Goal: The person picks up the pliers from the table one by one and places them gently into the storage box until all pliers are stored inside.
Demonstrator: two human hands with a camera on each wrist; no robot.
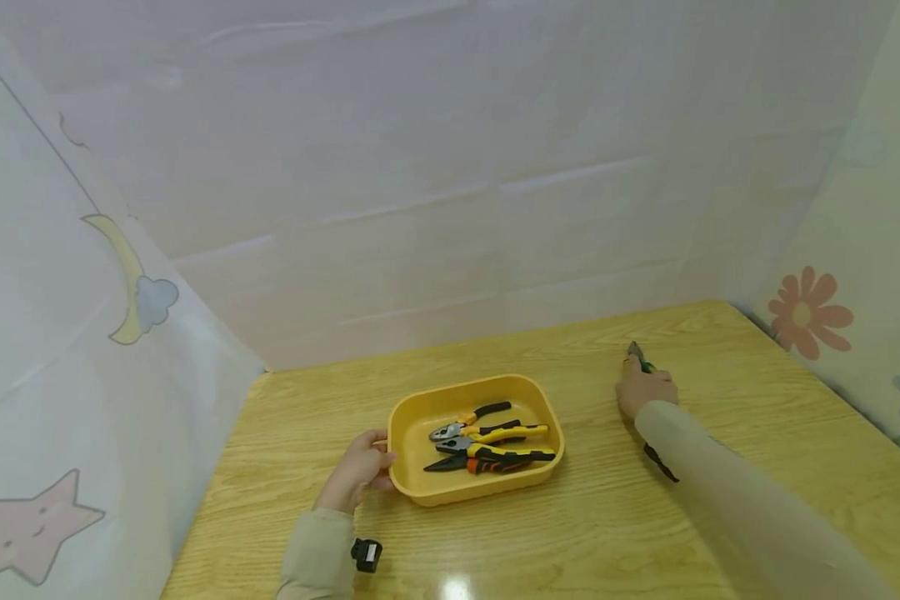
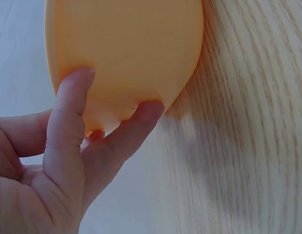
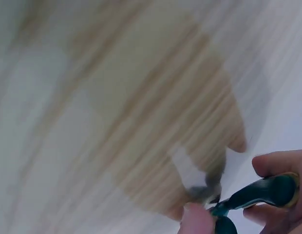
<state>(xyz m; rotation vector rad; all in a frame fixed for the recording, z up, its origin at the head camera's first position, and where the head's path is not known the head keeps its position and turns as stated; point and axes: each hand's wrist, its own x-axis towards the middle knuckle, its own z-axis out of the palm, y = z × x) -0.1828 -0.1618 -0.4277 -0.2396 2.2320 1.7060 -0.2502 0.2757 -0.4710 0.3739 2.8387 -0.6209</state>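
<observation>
At the left end of a yellow plastic tray (image 1: 412,427), my left hand (image 1: 358,473) grips the rim with the thumb on top. The left wrist view shows its fingers against the tray's outer wall (image 2: 131,44). Inside the tray lie several pliers: two with yellow-and-black handles (image 1: 513,454), a smaller pair with black grips (image 1: 492,409), and long-nose pliers with orange-and-black handles (image 1: 498,467). Over the far right of the table, my right hand (image 1: 647,392) holds green-handled pliers (image 3: 263,192), their metal jaws directed away from me and close over the wood.
The tray sits on a wood-grain table (image 1: 585,517). Pale cloth hangs behind the table and at both sides, with a printed moon (image 1: 123,279) on the left and a flower (image 1: 810,313) on the right. A small black device (image 1: 367,554) is at my left wrist.
</observation>
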